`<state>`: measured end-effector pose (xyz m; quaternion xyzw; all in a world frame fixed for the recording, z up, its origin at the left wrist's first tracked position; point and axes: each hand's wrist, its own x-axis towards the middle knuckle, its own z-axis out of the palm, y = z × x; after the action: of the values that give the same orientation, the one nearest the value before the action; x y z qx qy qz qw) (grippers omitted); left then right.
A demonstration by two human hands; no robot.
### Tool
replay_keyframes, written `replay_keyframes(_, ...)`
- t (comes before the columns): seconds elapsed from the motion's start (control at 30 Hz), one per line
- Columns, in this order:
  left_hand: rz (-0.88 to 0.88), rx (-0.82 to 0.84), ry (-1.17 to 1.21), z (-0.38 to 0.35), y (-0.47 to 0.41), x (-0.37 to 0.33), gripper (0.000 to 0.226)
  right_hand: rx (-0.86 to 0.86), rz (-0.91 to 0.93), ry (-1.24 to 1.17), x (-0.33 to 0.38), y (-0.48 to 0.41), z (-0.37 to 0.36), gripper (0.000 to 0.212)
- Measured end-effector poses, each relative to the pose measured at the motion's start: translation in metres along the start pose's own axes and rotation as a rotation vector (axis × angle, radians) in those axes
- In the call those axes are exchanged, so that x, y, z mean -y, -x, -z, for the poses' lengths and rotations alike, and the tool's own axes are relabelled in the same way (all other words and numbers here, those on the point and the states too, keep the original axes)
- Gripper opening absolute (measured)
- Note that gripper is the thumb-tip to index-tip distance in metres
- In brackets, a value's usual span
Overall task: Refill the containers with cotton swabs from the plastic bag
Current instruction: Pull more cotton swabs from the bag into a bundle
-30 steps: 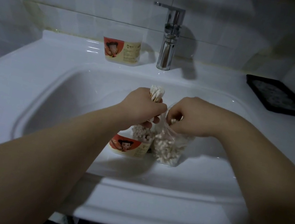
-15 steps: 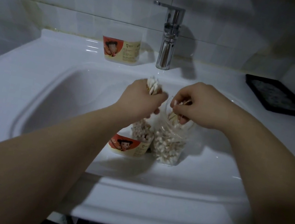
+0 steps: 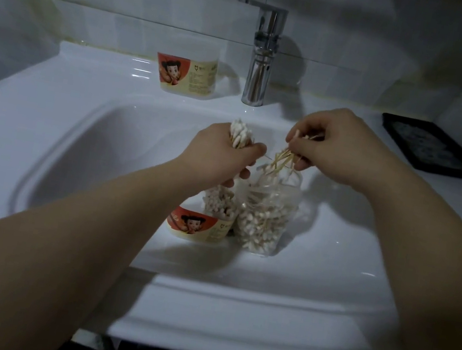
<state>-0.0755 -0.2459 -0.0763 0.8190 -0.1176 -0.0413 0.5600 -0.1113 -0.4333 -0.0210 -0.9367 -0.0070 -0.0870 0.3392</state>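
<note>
1. Cotton swabs (image 3: 282, 159) in a small loose bunch are pinched between the thumb and the curled fingers of the right hand (image 3: 335, 146), in front of the tap (image 3: 262, 58) and a little to its right.
2. The lower tips of this bunch are seen at the open mouth of the plastic bag (image 3: 265, 217). The bag stands in the basin straight in front of the tap and is filled with more swabs.
3. A thicker bundle (image 3: 240, 136) is gripped by the left hand (image 3: 223, 156), with the fingers wrapped closely round it. Its white heads stick out above the fist, in front of the tap and slightly to its left.
4. Below the left hand a labelled container (image 3: 199, 226) is placed just beside the bag, further forward from the tap. Swabs are packed upright inside it.
5. A second container (image 3: 185, 75) with the same label is set on the back ledge, just left of the tap.
6. A black tray (image 3: 433, 147) is laid on the rim of the white sink (image 3: 86, 83), well to the right of the tap.
</note>
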Motion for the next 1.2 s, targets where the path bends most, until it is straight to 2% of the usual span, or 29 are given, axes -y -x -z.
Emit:
replay_keyframes(0.23, -0.003, 0.098, 0.046, -0.001, 0.0, 0.002, 0.038, -0.094, -0.056, -0.219, -0.004, -0.005, 0.002, 0.012)
replay_keyframes(0.37, -0.01, 0.168, 0.14, -0.001, 0.0, -0.001, 0.029, -0.037, -0.08, -0.434, 0.003, -0.001, 0.0, 0.012)
replay_keyframes(0.43, -0.017, 0.199, 0.163, -0.001, 0.001, -0.001, 0.024, -0.01, -0.087, -0.459, 0.005, -0.001, -0.003, 0.012)
replay_keyframes(0.63, -0.015, 0.226, 0.148, -0.001, 0.0, 0.002, 0.013, -0.069, -0.112, -0.412, 0.0, -0.005, 0.001, 0.012)
replay_keyframes(0.8, 0.035, 0.168, 0.145, -0.003, -0.002, 0.004, 0.008, -0.187, -0.14, -0.389, -0.01, -0.008, 0.011, 0.017)
replay_keyframes(0.9, 0.051, 0.083, 0.185, -0.001, -0.004, 0.002, 0.016, -0.136, -0.113, -0.306, -0.013, -0.008, 0.01, 0.015)
replay_keyframes(1.03, -0.035, -0.023, 0.083, -0.002, -0.005, 0.003, 0.029, -0.022, -0.044, -0.105, -0.009, -0.003, 0.002, 0.012)
replay_keyframes(1.2, -0.141, 0.018, -0.007, -0.004, -0.001, 0.002, 0.032, 0.045, 0.019, -0.094, -0.003, 0.0, -0.006, 0.011)
